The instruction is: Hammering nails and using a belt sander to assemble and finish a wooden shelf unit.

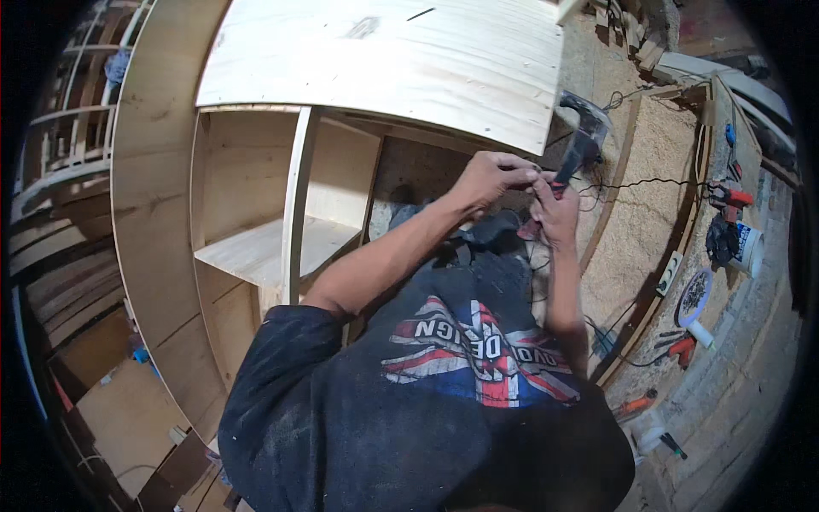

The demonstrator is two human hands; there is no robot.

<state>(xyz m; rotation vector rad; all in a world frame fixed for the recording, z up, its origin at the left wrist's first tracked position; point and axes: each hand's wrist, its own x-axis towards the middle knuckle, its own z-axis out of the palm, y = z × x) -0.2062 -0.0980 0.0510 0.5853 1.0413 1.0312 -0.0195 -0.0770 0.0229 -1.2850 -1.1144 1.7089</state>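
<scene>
My right hand [557,213] is closed round the red and black grip of a hammer [581,152]. Its dark shaft points up and away, and its head is hard to pick out against the dark things behind. Close beside it, my left hand [493,181] has thumb and fingers pinched together, with the fingertips almost touching the right hand's. Whatever lies in that pinch is too small to make out. Both hands are just off the near right corner of a pale wooden panel [384,64], the top of a wooden cabinet with an open shelf [281,254].
A curved plywood side [158,171] runs along the left. Sawdust [641,183] covers the floor at right. On a board there lie a red power tool [732,197], a white bucket [750,249], a dish of small dark fasteners [695,295], a power strip [670,273] and cables.
</scene>
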